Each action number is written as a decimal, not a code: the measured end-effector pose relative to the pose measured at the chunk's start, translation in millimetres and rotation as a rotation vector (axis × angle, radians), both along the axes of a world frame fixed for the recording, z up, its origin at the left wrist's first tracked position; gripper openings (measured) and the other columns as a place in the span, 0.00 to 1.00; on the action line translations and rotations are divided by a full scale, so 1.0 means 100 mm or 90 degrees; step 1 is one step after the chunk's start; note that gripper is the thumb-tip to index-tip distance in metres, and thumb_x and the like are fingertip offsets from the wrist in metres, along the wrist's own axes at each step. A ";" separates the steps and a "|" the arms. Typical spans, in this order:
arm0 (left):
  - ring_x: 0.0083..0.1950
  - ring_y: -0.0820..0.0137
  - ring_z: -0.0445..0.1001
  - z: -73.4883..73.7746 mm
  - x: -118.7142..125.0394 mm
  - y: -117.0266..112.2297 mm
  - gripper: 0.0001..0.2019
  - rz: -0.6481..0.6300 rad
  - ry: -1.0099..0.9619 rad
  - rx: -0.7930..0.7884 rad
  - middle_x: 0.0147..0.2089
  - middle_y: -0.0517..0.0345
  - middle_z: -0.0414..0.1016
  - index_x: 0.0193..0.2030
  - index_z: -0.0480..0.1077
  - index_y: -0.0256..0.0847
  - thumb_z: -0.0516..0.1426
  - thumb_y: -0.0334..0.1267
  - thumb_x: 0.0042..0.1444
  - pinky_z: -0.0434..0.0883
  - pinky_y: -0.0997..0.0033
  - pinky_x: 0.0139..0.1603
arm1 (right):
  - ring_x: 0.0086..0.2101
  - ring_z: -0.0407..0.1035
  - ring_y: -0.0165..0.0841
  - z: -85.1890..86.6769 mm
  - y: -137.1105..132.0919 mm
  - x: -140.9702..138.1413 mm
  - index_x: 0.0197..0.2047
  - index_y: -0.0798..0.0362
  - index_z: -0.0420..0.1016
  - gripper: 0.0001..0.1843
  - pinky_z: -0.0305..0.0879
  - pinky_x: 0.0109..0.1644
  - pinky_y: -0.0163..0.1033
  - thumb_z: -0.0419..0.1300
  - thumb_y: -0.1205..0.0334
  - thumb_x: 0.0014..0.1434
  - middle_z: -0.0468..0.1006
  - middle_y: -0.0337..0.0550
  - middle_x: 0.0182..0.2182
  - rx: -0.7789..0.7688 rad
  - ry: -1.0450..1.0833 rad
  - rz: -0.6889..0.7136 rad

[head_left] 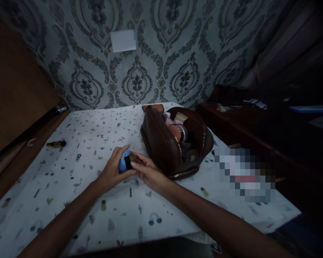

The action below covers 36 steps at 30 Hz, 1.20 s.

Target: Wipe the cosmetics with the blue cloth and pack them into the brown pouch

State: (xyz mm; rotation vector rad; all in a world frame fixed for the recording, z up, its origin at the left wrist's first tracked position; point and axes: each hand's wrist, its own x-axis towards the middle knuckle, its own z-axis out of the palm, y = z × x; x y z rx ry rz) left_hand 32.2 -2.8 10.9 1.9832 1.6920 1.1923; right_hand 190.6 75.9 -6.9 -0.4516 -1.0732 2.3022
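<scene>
My left hand (pixel 113 166) is closed around a crumpled blue cloth (pixel 123 165). Against the cloth sits a small dark object (pixel 128 162), mostly covered by fingers, so its kind does not show. The fingers of my right hand (pixel 148 170) press on that dark object from the other side. Just beyond my right hand stands a brown toiletry bag (pixel 161 143), unzipped. Inside it are a cream tube (pixel 181 117), a round clear-edged container (pixel 182 132) and other cosmetics.
A white patterned cloth (pixel 97 204) covers the table. A small black-and-gold tube (pixel 56 143) lies at the left. Behind the bag is an orange-brown item (pixel 156 107). A blurred-out item (pixel 244 175) lies at the right, beside dark wooden furniture (pixel 231 122).
</scene>
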 end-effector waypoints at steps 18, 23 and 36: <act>0.35 0.67 0.70 0.00 -0.08 0.01 0.19 -0.029 -0.041 -0.100 0.35 0.58 0.72 0.40 0.67 0.40 0.51 0.56 0.65 0.69 0.69 0.38 | 0.34 0.73 0.25 0.01 0.00 0.00 0.38 0.53 0.74 0.23 0.68 0.41 0.32 0.78 0.59 0.42 0.79 0.35 0.35 -0.105 0.038 -0.008; 0.46 0.62 0.76 0.07 -0.18 0.01 0.22 -0.059 -0.025 -0.144 0.47 0.51 0.78 0.54 0.69 0.40 0.53 0.55 0.64 0.72 0.64 0.48 | 0.38 0.75 0.27 0.04 0.00 -0.01 0.38 0.53 0.74 0.21 0.72 0.48 0.34 0.77 0.63 0.43 0.80 0.36 0.37 -0.090 0.048 -0.026; 0.47 0.62 0.77 0.24 -0.31 -0.04 0.19 0.097 0.003 -0.091 0.47 0.52 0.78 0.58 0.68 0.42 0.49 0.48 0.67 0.73 0.63 0.51 | 0.34 0.78 0.30 0.03 -0.01 -0.03 0.35 0.52 0.71 0.25 0.69 0.37 0.33 0.79 0.56 0.39 0.80 0.36 0.31 -0.127 0.018 -0.080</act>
